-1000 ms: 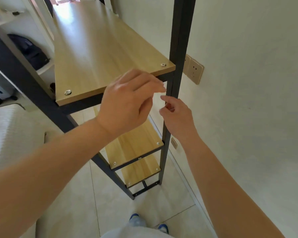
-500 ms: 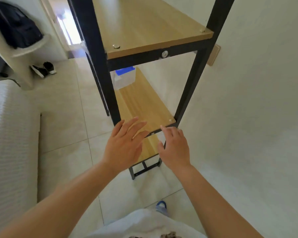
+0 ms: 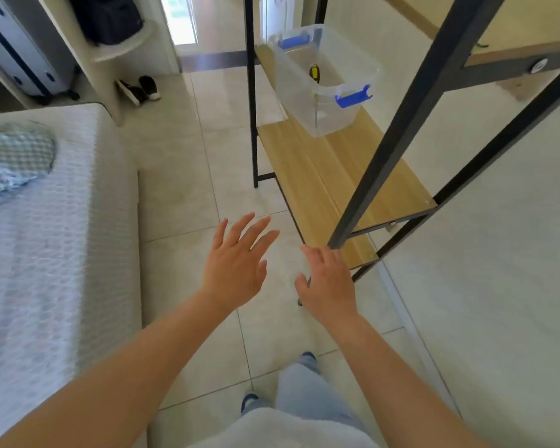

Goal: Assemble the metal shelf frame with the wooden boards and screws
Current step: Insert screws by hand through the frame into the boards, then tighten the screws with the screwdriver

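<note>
A black metal shelf frame (image 3: 398, 137) stands on the right against the wall, with light wooden boards fixed in it. One board (image 3: 343, 176) lies low in the middle, another board (image 3: 524, 37) is at the top right, and a lower board (image 3: 359, 253) shows beneath. My left hand (image 3: 236, 263) hovers over the floor with fingers spread, holding nothing. My right hand (image 3: 327, 279) is open too, its fingertips near the foot of the front post. A screw head (image 3: 539, 64) sits in the upper crossbar.
A clear plastic box (image 3: 324, 76) with blue latches stands on the middle board, a yellow-and-black tool inside it. A bed (image 3: 52, 253) fills the left side. Shoes (image 3: 139, 88) lie by a white cabinet at the back. Tiled floor lies between bed and shelf.
My view has dropped from the top board to the lower shelves and floor. Both hands have come down from the upper corner and opened, away from the frame post.
</note>
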